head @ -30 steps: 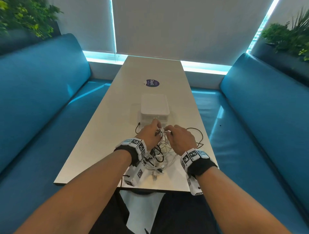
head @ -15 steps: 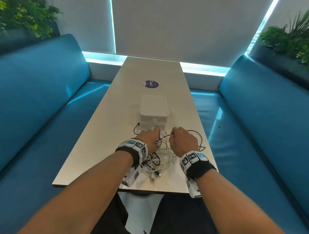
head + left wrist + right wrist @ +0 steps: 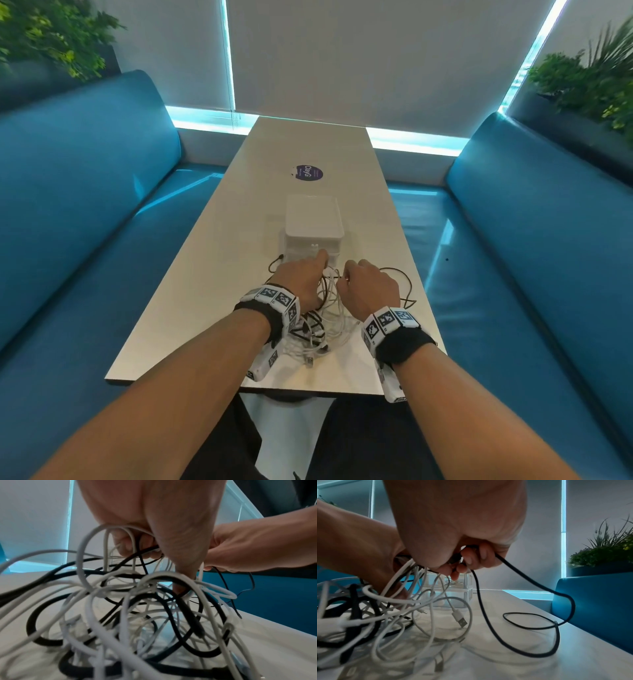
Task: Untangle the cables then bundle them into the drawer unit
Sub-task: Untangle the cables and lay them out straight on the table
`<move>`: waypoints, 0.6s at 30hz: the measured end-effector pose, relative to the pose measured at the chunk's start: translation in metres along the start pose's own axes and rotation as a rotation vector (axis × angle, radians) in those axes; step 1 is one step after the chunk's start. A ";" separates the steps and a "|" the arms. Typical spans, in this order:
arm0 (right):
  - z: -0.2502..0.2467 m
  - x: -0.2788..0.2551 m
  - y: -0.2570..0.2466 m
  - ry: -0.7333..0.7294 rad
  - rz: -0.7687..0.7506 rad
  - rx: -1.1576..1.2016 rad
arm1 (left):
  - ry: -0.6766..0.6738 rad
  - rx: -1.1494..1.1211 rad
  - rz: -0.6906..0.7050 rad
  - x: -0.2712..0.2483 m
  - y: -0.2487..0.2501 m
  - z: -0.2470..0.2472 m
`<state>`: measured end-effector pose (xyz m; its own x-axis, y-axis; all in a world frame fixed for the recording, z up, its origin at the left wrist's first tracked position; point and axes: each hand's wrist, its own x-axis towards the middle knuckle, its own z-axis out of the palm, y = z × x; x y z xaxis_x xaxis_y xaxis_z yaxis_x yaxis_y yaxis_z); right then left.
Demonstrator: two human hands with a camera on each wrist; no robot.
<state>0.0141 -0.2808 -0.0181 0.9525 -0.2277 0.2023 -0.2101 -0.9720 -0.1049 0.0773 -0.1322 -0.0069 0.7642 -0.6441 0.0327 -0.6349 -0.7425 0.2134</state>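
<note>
head: left hand and right hand in cable tangle, drawer unit just beyond | left wrist: fingers clutch white loops | right wrist: pinches black cable | step: untangling; next: draw black cable free

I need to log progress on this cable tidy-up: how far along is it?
Early. Nothing is sorted yet: the cables lie in one tangle on the table. In hand: the right hand pinches a black cable while the left hand grips white strands. Left: separating, bundling, loading the drawer unit.
</note>
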 end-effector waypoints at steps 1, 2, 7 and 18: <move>-0.001 0.001 0.000 -0.004 0.007 -0.003 | 0.017 0.026 -0.016 0.000 -0.001 -0.001; -0.001 0.002 0.000 -0.009 0.021 -0.007 | 0.027 0.029 -0.037 0.000 -0.002 -0.002; 0.000 0.000 0.005 -0.033 0.041 -0.029 | 0.074 -0.024 -0.050 -0.001 -0.008 -0.001; 0.011 -0.006 0.003 -0.093 -0.006 0.032 | 0.149 0.099 -0.012 -0.004 -0.005 0.000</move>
<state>0.0099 -0.2821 -0.0300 0.9705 -0.2138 0.1115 -0.1983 -0.9707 -0.1356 0.0779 -0.1260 -0.0086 0.7755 -0.6061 0.1766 -0.6280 -0.7693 0.1173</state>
